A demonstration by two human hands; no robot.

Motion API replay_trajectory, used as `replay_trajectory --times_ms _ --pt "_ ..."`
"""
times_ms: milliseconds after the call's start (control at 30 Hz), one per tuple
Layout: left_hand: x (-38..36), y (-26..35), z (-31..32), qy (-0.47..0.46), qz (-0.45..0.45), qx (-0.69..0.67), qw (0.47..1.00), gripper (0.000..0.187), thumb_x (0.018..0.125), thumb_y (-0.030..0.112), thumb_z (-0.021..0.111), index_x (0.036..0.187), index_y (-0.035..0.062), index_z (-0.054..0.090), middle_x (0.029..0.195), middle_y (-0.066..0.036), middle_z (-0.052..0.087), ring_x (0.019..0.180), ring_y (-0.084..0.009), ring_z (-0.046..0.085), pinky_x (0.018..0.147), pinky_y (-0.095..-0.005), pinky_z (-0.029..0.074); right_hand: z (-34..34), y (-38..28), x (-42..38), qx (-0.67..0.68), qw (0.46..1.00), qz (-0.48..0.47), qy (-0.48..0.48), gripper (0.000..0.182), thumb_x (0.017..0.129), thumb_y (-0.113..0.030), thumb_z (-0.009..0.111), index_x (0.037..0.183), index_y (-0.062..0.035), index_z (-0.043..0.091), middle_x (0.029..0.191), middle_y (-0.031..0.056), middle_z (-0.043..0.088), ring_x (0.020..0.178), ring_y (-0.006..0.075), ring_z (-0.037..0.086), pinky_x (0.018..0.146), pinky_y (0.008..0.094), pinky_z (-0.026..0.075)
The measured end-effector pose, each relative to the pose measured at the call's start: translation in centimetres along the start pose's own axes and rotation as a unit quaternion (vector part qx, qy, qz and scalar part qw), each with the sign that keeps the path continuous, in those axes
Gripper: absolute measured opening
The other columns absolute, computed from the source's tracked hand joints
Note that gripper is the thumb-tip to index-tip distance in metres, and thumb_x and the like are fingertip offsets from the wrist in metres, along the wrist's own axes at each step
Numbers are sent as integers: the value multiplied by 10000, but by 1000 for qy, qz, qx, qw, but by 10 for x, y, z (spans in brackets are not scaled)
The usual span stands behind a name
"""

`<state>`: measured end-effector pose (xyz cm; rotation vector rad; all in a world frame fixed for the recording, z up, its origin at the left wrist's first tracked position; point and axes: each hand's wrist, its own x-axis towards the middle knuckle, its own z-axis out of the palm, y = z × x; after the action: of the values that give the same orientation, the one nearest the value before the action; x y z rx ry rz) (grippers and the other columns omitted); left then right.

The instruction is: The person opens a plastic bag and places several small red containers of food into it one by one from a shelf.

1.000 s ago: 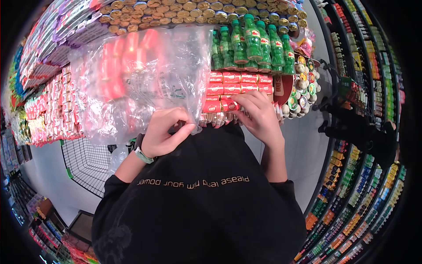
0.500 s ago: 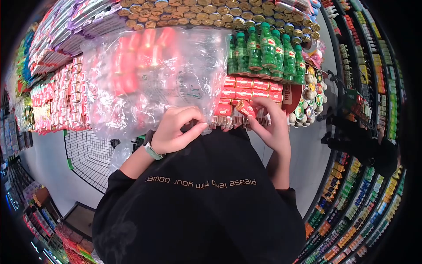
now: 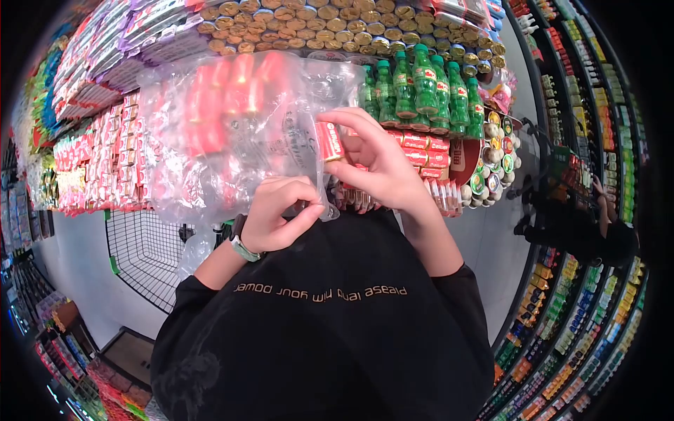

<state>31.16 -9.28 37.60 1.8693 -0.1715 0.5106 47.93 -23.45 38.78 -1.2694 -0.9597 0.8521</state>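
Note:
My left hand (image 3: 286, 214) pinches the near edge of a large clear plastic bag (image 3: 260, 158), its fingers closed on the film. Several red cans (image 3: 232, 88) show blurred through the plastic at the bag's far end. At the bag's right edge, my right hand (image 3: 375, 158) grips one small red can (image 3: 328, 140) between thumb and fingers. Part of that can overlaps the bag's opening in this view. More red cans (image 3: 425, 156) lie in rows on the display, to the right of my right hand and partly hidden by it.
Green bottles (image 3: 425, 84) stand behind the loose cans. Gold-topped cans (image 3: 316, 31) line the back. Red-and-white packs (image 3: 105, 154) are stacked left. A wire shopping cart (image 3: 140, 245) sits below left. A person in dark clothes (image 3: 576, 224) is by the shelves at right.
My right hand has carried the red can left, from above the display rows to the bag's right edge. My left hand still holds the bag in nearly the same spot.

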Motion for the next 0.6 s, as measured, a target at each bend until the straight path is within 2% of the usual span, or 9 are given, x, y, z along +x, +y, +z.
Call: replay_trajectory --times_ms 33,100,133,233,267,367,467,567,600 --pt "0 1 0 3 -6 -4 1000 136 843 -23 682 919 49 595 729 -62 619 550 -180 557 511 -299 420 -2 -1 4 -85 996 -26 -9 556 876 -3 689 1395 -7 489 1178 67 570 962 139 616 810 287 507" --pt "0 4 -1 8 -17 -11 1000 126 849 -28 668 920 49 597 733 -64 618 555 -172 552 514 -296 414 -1 1 12 -266 953 -144 -25 571 844 -22 705 1376 -16 499 1121 85 568 838 120 610 671 271 502" --pt "-1 4 -1 31 -16 -14 999 123 850 -28 663 922 46 597 733 -64 617 559 -168 549 518 -295 413 1 -2 12 -228 968 -97 -46 477 818 -48 733 1257 -15 551 1090 91 604 826 155 625 659 287 513" --pt "-11 2 1 101 -16 -29 994 110 851 -24 653 923 41 601 732 -61 612 570 -156 542 527 -290 407 4 -2 7 -83 994 31 -60 339 775 -32 764 1067 -21 592 1135 67 588 888 149 613 755 295 520" --pt "-15 -1 2 120 -15 -40 992 105 850 -21 652 919 40 603 731 -59 610 574 -153 540 530 -289 405 2 -8 5 -93 992 52 -64 299 746 -58 783 933 -37 550 1056 85 584 883 199 623 797 326 517" --pt "-15 1 -1 117 -6 -33 993 103 836 -20 659 901 41 607 722 -58 604 568 -159 542 526 -289 403 -6 17 14 -246 943 -196 -113 318 758 -103 787 947 -34 540 1010 107 579 873 282 617 841 372 506" --pt "-8 8 -4 71 16 -2 997 114 817 -26 668 882 46 609 701 -55 592 550 -175 544 520 -292 406 5 5 21 -325 931 -137 -93 278 775 -179 764 907 -38 565 924 121 622 881 339 587 832 418 459" --pt "-5 5 1 49 26 -5 998 134 799 -30 682 877 46 604 695 -55 606 536 -186 558 521 -295 425 23 17 38 -348 912 -218 -22 214 766 -169 737 896 -51 615 910 103 625 913 323 580 838 429 445" --pt "-5 4 2 50 22 -10 998 132 801 -29 683 877 44 603 700 -56 615 538 -183 562 523 -294 430 29 26 44 -375 902 -208 -40 201 762 -167 720 905 -56 630 919 99 630 928 321 581 843 434 447"
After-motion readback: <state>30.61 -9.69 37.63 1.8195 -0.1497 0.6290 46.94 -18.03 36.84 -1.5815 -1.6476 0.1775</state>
